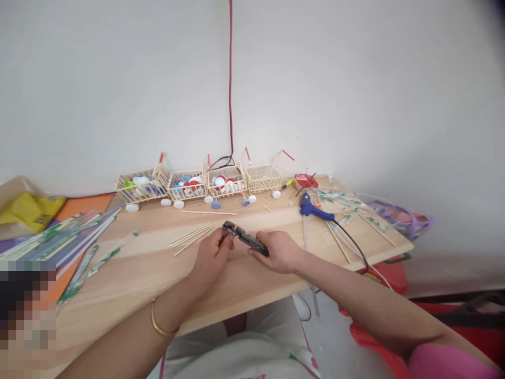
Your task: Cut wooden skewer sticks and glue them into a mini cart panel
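My right hand (279, 251) is wrapped round the handles of dark pliers (245, 236), whose head points left. At that head, my left hand (215, 250) is closed in a pinch, fingertips at the jaws; what they hold is too small to make out. Several thin wooden sticks (192, 235) lie just left of my left hand. Another stick (209, 212) lies beyond the pliers, with a short cut piece (267, 208) to its right. A blue glue gun (315, 208) rests beyond my right hand.
Small stick carts (226, 179) with bottle-cap wheels line the wall, some filled with caps. Right of them are a yellow-handled tool (288, 183) and a red dish (306, 180). Wrappers and a yellow bag (29, 211) lie left. A black cord (353, 239) hangs off the wooden table (252, 284).
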